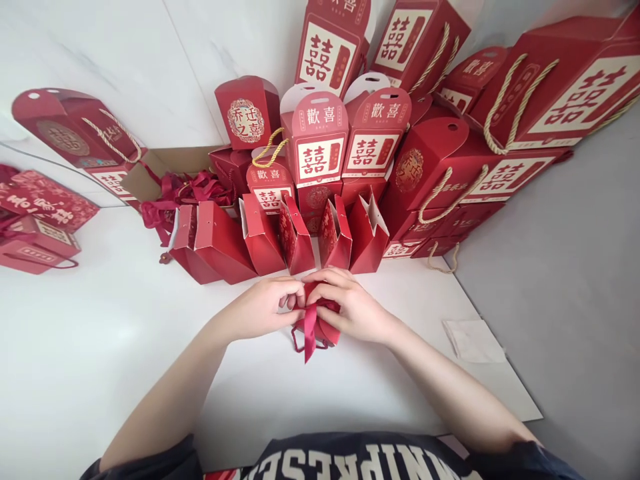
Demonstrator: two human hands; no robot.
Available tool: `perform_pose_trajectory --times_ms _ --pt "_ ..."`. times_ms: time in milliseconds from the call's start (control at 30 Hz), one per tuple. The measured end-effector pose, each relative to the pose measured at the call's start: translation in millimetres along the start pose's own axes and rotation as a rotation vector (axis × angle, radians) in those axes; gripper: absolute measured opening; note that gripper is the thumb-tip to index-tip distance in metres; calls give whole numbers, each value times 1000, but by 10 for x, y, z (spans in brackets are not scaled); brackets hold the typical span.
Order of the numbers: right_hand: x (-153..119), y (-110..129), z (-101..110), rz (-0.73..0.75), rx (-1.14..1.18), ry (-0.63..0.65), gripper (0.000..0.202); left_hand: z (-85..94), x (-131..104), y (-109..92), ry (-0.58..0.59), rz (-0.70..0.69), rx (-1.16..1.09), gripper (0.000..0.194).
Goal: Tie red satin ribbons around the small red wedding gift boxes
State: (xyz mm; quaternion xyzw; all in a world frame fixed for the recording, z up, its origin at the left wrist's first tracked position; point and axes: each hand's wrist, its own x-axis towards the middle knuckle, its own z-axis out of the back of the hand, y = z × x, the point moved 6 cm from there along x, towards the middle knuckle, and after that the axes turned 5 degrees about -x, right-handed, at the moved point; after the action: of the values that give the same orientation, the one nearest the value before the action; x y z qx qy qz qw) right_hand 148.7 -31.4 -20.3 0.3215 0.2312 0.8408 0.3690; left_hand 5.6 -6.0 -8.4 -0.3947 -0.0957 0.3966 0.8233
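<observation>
A small red paper gift box [327, 333] sits on the white tabletop [130, 300], close in front of the person and between both hands, and I take it as the centre of my clock, twelve pointing away from the person. A crimson satin ribbon [310, 333] crosses its top, one tail hanging toward six, and a dark red cord handle [297, 341] loops out near seven. At nine, the left hand [286, 298] has its fingers curled in and its thumb against the ribbon's edge; I cannot tell whether it pinches the ribbon. At three, the right hand [350, 303] arches over the box, thumb and forefinger pinching the ribbon. Just beyond, from ten to one, stands a row of six small open-topped red paper bags [225, 247]. Behind them, between ten and eleven, a brown cardboard carton [170, 161] brims with crimson ribbon bundles [200, 188]. Red boxes with white double-happiness panels [320, 160] crowd together around twelve, and bigger rope-handled red cartons [565, 100] pile up toward two. At three, well apart, a thin white sheet [475, 341] lies near the table's edge.
</observation>
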Motion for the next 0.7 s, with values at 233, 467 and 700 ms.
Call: perform_pose_trajectory --times_ms 233,467,700 --pt "-216 -48 207 33 142 -95 8 -5 -4 19 1 39 7 9" --pt "-357 -64 169 43 48 -35 8 56 -56 -119 -1 -80 39 7" --pt "-363 -107 126 28 70 -42 9 91 -147 -242 -29 -335 161 19"
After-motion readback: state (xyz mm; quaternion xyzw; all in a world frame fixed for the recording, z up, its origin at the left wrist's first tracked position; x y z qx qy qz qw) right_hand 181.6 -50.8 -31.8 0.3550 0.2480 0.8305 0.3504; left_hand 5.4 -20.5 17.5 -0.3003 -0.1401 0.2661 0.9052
